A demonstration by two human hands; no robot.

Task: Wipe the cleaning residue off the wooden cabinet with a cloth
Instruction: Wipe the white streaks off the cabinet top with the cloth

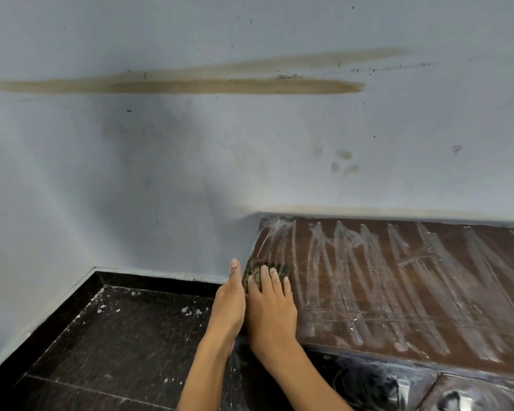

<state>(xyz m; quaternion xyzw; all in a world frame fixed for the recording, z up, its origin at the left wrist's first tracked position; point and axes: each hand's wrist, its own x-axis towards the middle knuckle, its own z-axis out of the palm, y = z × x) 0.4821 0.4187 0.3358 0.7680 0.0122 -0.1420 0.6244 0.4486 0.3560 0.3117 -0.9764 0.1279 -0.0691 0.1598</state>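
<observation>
The wooden cabinet top (413, 292) is dark brown and streaked all over with white cleaning residue. A small dark mottled cloth (257, 269) lies at its left edge. My right hand (272, 310) presses flat on the cloth with straight fingers spread over it. My left hand (230, 301) lies alongside the cabinet's left edge, fingers straight, touching the side of the cloth. Most of the cloth is hidden under my right fingers.
A pale blue wall (190, 158) with brown smears stands directly behind the cabinet. A dark speckled tile floor (116, 336) with white flecks lies to the left. Glossy dark cabinet fronts (398, 387) show below the top.
</observation>
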